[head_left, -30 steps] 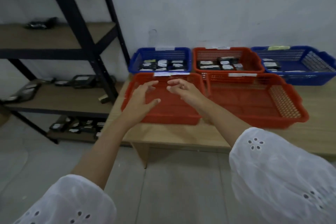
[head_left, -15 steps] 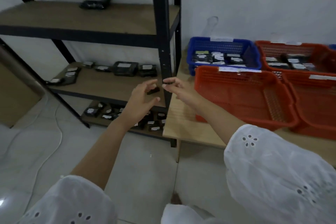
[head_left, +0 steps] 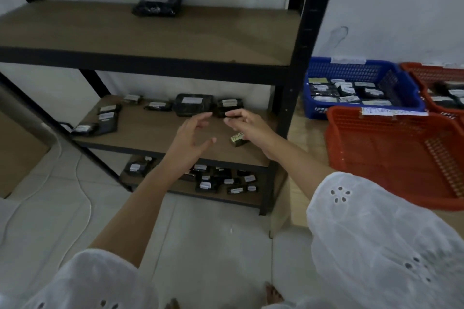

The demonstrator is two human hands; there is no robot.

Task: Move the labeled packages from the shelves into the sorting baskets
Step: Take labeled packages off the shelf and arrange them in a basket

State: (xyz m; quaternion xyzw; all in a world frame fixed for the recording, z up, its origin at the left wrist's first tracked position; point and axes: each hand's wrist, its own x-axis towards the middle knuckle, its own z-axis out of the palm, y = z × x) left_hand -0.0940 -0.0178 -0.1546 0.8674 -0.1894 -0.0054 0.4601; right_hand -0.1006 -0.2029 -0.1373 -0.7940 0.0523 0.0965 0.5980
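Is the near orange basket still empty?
Yes, the near orange basket shows only its bare mesh floor, while the blue basket behind it holds several labeled black packages.

Both hands, the left hand (head_left: 191, 138) and right hand (head_left: 247, 126), are held empty with fingers spread over the middle shelf (head_left: 150, 136). A small labeled package (head_left: 238, 139) is seen beneath the right hand.
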